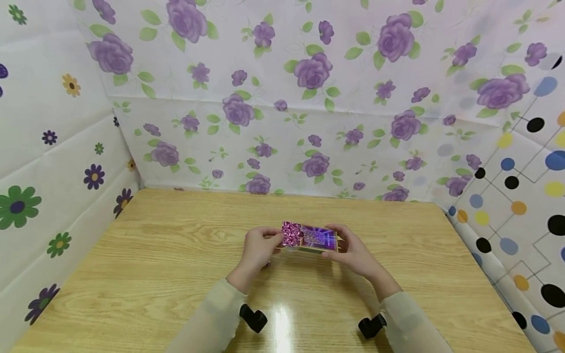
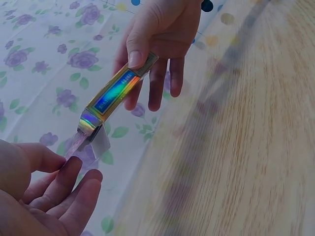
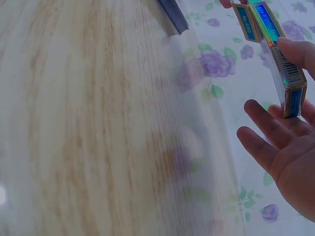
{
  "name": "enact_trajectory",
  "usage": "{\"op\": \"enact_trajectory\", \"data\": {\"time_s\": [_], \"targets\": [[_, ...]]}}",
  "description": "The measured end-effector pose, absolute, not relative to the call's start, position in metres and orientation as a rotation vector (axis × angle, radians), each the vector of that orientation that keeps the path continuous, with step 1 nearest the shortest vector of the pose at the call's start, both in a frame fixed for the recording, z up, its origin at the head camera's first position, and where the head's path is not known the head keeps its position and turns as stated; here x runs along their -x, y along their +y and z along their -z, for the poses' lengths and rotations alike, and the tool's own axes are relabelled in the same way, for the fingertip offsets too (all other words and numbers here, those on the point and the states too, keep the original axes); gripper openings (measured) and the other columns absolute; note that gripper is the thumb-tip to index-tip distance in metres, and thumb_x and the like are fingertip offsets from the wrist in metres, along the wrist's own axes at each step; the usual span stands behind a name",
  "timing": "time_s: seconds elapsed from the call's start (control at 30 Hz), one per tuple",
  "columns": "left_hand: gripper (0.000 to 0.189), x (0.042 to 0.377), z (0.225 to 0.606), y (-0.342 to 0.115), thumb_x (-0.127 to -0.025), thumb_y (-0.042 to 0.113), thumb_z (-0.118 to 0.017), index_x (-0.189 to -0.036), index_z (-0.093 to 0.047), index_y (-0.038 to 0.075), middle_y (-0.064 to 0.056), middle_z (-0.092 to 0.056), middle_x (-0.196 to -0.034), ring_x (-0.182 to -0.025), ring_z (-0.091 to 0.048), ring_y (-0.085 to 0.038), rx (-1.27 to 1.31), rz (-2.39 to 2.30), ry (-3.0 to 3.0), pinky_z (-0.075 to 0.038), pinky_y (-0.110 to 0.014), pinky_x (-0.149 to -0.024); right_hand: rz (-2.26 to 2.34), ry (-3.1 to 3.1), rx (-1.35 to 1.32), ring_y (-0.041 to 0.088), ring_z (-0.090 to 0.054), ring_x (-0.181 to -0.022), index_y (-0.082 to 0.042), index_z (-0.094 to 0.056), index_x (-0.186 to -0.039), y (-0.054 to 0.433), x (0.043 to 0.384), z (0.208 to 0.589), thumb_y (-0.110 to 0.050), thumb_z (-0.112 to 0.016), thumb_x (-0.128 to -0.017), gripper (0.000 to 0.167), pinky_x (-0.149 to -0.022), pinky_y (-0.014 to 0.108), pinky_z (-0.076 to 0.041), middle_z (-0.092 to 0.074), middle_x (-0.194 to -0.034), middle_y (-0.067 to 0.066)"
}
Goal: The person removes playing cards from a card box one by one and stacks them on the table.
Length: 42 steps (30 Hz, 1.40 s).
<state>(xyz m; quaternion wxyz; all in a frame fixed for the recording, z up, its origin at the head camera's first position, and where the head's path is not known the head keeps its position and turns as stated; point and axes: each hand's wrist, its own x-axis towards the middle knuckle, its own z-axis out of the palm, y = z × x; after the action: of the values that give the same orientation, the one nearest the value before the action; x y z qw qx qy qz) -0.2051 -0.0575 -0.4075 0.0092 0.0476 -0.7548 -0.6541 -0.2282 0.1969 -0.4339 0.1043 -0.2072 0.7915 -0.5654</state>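
Above the table, my right hand point(image 1: 355, 250) holds a slim, shiny purple and gold card box point(image 1: 320, 238) by its right end, thumb on the near edge. In the right wrist view, the box point(image 3: 288, 69) shows a barcode on its narrow side, and a blue flap point(image 3: 247, 23) hangs open at its far end. From the left end sticks out a pink-and-white swirl-patterned deck of cards point(image 1: 292, 234). My left hand point(image 1: 259, 248) pinches that deck between thumb and fingers. The left wrist view shows the deck's edge point(image 2: 76, 144) leaving the box mouth.
A small dark patterned thing point(image 1: 266, 264) lies on the wooden table point(image 1: 185, 274) beside my left wrist, mostly hidden by it. Flowered cloth point(image 1: 282, 122) hangs behind the table's far edge, with patterned sheets at both sides. Black wrist cameras point(image 1: 253, 317) sit on both sleeves.
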Motion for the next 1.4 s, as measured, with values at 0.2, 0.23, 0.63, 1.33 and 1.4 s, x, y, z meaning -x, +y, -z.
{"op": "enact_trajectory", "data": {"time_s": [0.2,0.23,0.63,1.33,1.4], "targets": [[0.018,0.206,0.407,-0.060,-0.088,0.005,-0.062,-0.099,-0.067,-0.008,-0.022,-0.070,-0.091,-0.071,-0.069,-0.018,-0.164,2.059,-2.332,-0.059,-0.033,-0.066,1.662,2.340,0.590,0.034,-0.055,-0.118,-0.009,-0.035,-0.141,0.197,0.228,0.434,-0.024,-0.075,-0.081,0.074,-0.093,0.036,-0.051,-0.039,-0.144,0.013],[0.018,0.206,0.407,-0.061,-0.088,0.005,-0.062,-0.099,-0.067,-0.008,-0.022,-0.070,-0.091,-0.071,-0.069,-0.018,-0.171,2.058,-2.331,-0.059,-0.033,-0.066,1.658,2.343,0.592,0.034,-0.055,-0.119,-0.009,-0.034,-0.141,0.197,0.228,0.434,-0.024,-0.075,-0.081,0.074,-0.094,0.037,-0.051,-0.039,-0.144,0.013],[0.018,0.206,0.406,-0.067,-0.088,0.004,-0.061,-0.100,-0.067,-0.009,-0.022,-0.070,-0.087,-0.065,-0.066,-0.013,-0.200,2.057,-2.301,-0.059,-0.032,-0.063,1.662,2.345,0.581,0.034,-0.056,-0.118,-0.012,-0.036,-0.140,0.198,0.227,0.435,-0.025,-0.075,-0.081,0.073,-0.096,0.039,-0.050,-0.037,-0.146,0.013],[0.017,0.207,0.406,-0.076,-0.088,0.004,-0.061,-0.098,-0.067,-0.008,-0.021,-0.070,-0.084,-0.068,-0.068,-0.021,-0.218,2.084,-2.235,-0.059,-0.038,-0.066,1.639,2.355,0.554,0.035,-0.054,-0.120,-0.016,-0.036,-0.140,0.200,0.227,0.434,-0.024,-0.074,-0.082,0.070,-0.099,0.046,-0.047,-0.036,-0.148,0.013],[0.017,0.207,0.406,-0.077,-0.088,0.003,-0.061,-0.098,-0.067,-0.009,-0.022,-0.070,-0.085,-0.067,-0.068,-0.019,-0.206,2.080,-2.231,-0.059,-0.037,-0.065,1.640,2.355,0.553,0.034,-0.054,-0.120,-0.016,-0.036,-0.140,0.200,0.227,0.434,-0.024,-0.074,-0.082,0.070,-0.100,0.047,-0.046,-0.035,-0.148,0.013]]}}
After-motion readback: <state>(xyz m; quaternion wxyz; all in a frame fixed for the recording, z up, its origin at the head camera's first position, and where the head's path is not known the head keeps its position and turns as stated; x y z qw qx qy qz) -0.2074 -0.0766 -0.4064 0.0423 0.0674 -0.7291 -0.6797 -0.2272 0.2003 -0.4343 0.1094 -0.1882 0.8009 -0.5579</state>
